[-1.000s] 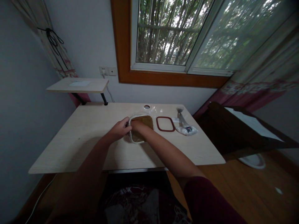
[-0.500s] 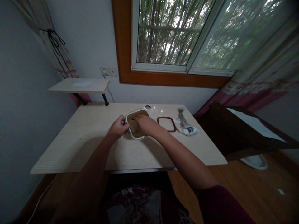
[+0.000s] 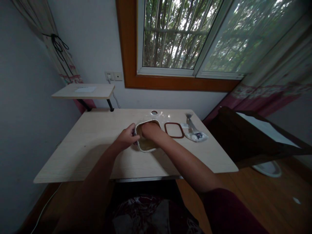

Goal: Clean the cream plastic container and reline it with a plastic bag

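A squarish, open-topped container (image 3: 145,145) with a white rim and a tan inside is tilted above the desk in the head view. My left hand (image 3: 127,136) is closed on its left edge, the thumb over the rim. My right hand (image 3: 151,130) reaches down into the container, and its fingers are hidden inside, so what they touch cannot be seen. Just right of the container, a reddish-brown frame (image 3: 183,133) with rounded corners lies flat on the desk.
A clear plastic bag (image 3: 198,136) with small contents lies by the desk's right edge. At the back left, a raised shelf (image 3: 97,91) carries a white paper. A round cable hole (image 3: 154,112) is at the back. The pale wooden desk (image 3: 90,162) stands below the window.
The container has shifted slightly right and nearer to me, with my left hand on it. My right hand has gone deeper inside, its fingers now out of sight.
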`<control>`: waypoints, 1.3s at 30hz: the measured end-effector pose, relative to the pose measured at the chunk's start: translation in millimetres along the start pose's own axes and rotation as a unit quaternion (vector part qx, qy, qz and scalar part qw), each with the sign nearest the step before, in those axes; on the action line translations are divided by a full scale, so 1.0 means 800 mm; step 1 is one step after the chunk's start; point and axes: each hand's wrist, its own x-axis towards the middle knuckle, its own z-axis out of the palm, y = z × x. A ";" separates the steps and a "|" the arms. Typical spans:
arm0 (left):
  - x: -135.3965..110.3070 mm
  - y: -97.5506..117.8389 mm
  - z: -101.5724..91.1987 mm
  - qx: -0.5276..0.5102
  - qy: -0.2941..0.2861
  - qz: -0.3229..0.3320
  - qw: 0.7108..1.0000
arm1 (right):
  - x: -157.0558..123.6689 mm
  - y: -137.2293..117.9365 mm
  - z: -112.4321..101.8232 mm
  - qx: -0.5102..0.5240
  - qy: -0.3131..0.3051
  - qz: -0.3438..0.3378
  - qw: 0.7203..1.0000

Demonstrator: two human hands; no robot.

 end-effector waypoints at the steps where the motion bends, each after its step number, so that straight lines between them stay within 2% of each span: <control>1: -0.001 0.000 0.000 0.008 -0.001 0.001 1.000 | 0.001 0.001 0.003 0.002 0.000 -0.001 1.000; 6: -0.007 0.008 0.004 0.048 0.035 0.003 0.998 | -0.008 0.003 0.002 0.046 0.026 0.000 0.999; 8: -0.008 0.010 0.004 0.056 0.056 -0.006 0.997 | -0.019 0.007 -0.005 0.075 0.044 -0.030 0.996; 11: -0.007 0.009 0.001 0.049 0.082 -0.013 0.995 | -0.041 0.017 -0.021 0.100 0.073 -0.115 0.986; 14: -0.004 0.008 -0.005 0.032 0.087 -0.013 0.996 | -0.060 0.028 -0.037 0.112 0.146 -0.184 0.966; 16: -0.002 0.009 -0.010 0.015 0.078 -0.017 0.997 | -0.066 0.034 -0.042 0.124 0.218 -0.196 0.948; 19: 0.000 0.011 -0.016 -0.018 0.039 -0.014 0.999 | -0.061 0.043 -0.036 0.150 0.279 -0.175 0.932; 24: 0.003 0.008 -0.025 -0.031 0.023 -0.015 0.999 | -0.040 0.062 -0.004 0.249 0.242 -0.098 0.933; 27: 0.006 0.001 -0.025 -0.063 0.018 -0.025 0.998 | -0.033 0.073 0.010 0.339 0.235 -0.052 0.910; 29: 0.010 -0.003 -0.024 -0.076 0.032 -0.023 0.996 | -0.031 0.077 0.015 0.387 0.229 -0.024 0.893; 31: 0.014 -0.005 -0.023 -0.062 0.078 0.001 0.995 | -0.029 0.078 0.018 0.410 0.225 0.000 0.884; 33: 0.018 -0.004 -0.023 -0.032 0.145 0.050 0.988 | -0.025 0.078 0.019 0.415 0.226 0.018 0.881; 35: 0.022 0.002 -0.023 -0.009 0.185 0.106 0.977 | -0.020 0.078 0.020 0.415 0.228 0.032 0.880; 37: 0.027 0.009 -0.021 -0.006 0.180 0.139 0.974 | -0.014 0.078 0.020 0.414 0.226 0.046 0.880; 39: 0.033 0.014 -0.017 -0.034 0.147 0.134 0.979 | -0.009 0.077 0.018 0.418 0.222 0.056 0.879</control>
